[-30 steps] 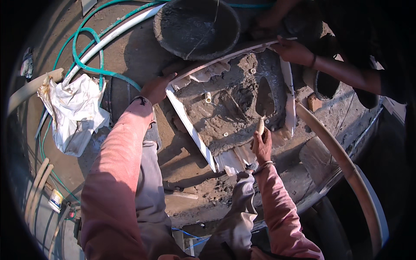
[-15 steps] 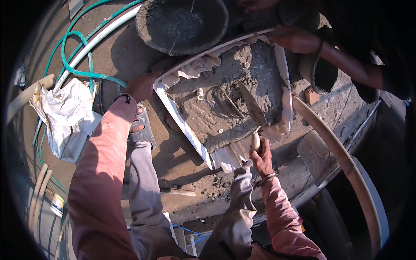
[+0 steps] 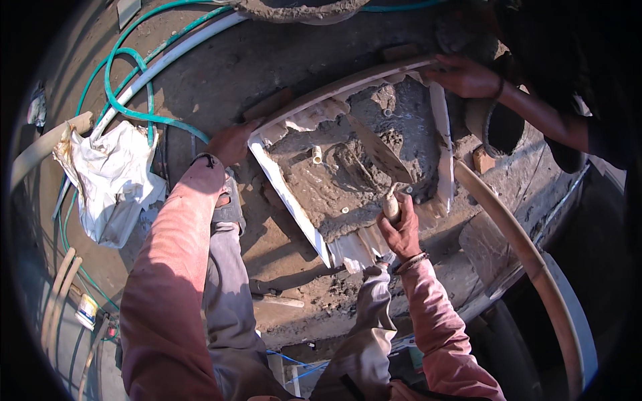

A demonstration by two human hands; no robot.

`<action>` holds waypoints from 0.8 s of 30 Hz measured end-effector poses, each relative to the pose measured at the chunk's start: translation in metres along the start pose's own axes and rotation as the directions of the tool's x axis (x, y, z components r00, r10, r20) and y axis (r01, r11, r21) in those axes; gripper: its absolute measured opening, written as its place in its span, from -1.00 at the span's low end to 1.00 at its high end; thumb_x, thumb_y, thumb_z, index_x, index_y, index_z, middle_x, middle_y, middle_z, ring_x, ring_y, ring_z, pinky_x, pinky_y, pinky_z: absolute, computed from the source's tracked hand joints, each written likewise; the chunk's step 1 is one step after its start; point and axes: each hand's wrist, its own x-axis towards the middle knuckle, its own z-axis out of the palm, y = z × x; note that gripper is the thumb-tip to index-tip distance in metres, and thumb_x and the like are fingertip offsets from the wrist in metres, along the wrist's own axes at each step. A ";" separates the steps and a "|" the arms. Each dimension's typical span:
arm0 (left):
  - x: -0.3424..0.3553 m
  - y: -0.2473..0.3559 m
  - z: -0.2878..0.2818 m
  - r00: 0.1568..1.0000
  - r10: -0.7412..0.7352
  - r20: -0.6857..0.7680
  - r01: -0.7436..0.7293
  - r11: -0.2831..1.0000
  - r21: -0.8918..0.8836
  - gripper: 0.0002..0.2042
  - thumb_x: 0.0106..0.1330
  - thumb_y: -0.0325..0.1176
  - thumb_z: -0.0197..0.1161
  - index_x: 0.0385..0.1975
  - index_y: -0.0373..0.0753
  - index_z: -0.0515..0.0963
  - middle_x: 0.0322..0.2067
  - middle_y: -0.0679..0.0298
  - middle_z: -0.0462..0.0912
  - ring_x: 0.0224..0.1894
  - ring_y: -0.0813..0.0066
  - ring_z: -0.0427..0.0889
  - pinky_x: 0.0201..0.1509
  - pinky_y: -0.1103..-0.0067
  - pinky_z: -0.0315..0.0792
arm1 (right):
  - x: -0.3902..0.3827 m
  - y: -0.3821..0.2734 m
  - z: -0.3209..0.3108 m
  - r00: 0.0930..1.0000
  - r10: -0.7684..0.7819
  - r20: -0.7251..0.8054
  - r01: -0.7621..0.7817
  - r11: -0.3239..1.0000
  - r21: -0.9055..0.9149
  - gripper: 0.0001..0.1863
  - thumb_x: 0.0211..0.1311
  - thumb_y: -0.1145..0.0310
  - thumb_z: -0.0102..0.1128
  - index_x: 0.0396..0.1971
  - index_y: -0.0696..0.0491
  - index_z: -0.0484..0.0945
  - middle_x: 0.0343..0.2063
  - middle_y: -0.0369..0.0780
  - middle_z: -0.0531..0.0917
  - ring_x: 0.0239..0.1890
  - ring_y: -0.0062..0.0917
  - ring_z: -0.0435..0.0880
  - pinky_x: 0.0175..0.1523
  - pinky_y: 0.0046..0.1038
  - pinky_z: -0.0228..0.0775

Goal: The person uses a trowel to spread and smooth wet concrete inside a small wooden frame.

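Note:
My left hand (image 3: 231,142) is closed on the long curved strip (image 3: 348,85) at the upper-left corner of a white-sided form (image 3: 283,190). My right hand (image 3: 400,230) grips the trowel (image 3: 378,150) by its pale handle; the blade lies over the wet grey mortar (image 3: 301,187) inside the form, angled toward the upper left. Short pale pipe stubs (image 3: 317,154) stand up from the mortar. Crumpled sheeting (image 3: 354,250) lines the form's near side.
A co-worker's hand (image 3: 468,79) holds the strip's right end. A mortar basin (image 3: 301,13) is at the top edge, a dark container (image 3: 501,130) at right. Green hose (image 3: 120,107), white pipe (image 3: 180,50) and crumpled white sack (image 3: 114,180) lie left; a curved plank (image 3: 508,227) runs down the right.
The trowel has swung from pointing away from me to angling leftward across the mortar, and my right hand has shifted and turned with it. The basin now sits higher in the view.

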 end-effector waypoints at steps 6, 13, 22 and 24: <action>0.002 0.018 -0.017 0.998 -0.032 -0.045 0.031 0.999 -0.029 -0.46 0.19 -0.58 0.02 0.24 -0.11 0.35 -0.24 -0.17 0.62 -0.17 -0.18 0.60 -0.12 0.09 0.48 | 0.007 -0.005 -0.002 0.976 -0.218 -0.008 0.212 0.957 -0.199 -0.57 0.02 0.45 0.31 -0.05 0.06 0.44 -0.34 -0.10 0.57 -0.29 -0.11 0.63 -0.19 -0.27 0.48; -0.013 0.022 0.029 0.889 -0.383 -0.250 0.353 0.922 -0.160 -0.67 0.24 -0.52 0.12 0.01 -0.21 0.36 -0.39 -0.19 0.63 -0.26 -0.23 0.62 -0.20 0.08 0.51 | 0.124 -0.103 0.049 0.862 -0.504 0.057 0.501 0.826 -0.258 -0.57 0.07 0.47 0.19 -0.01 0.06 0.40 -0.23 -0.06 0.57 -0.23 -0.06 0.63 -0.19 -0.17 0.50; -0.015 0.027 0.074 0.613 -0.644 -0.457 0.158 0.666 -0.729 -0.67 0.19 -0.48 0.36 -0.05 -0.28 0.50 -0.20 -0.03 0.70 -0.10 0.28 0.72 -0.06 0.46 0.53 | 0.269 -0.169 0.120 0.691 -0.646 0.324 0.698 0.481 -0.531 -0.57 0.10 0.44 0.12 0.04 -0.09 0.45 0.00 -0.12 0.55 -0.05 -0.09 0.61 0.02 -0.15 0.50; 0.002 0.035 0.089 0.574 -0.706 -0.415 0.058 0.541 -0.839 -0.67 0.18 -0.50 0.38 -0.06 -0.32 0.49 -0.18 0.05 0.69 -0.08 0.35 0.69 -0.02 0.50 0.53 | 0.322 -0.143 0.127 0.581 -0.663 0.472 0.779 0.287 -0.557 -0.55 0.11 0.48 0.08 0.05 -0.14 0.46 -0.01 -0.16 0.57 0.01 -0.13 0.60 0.07 -0.15 0.48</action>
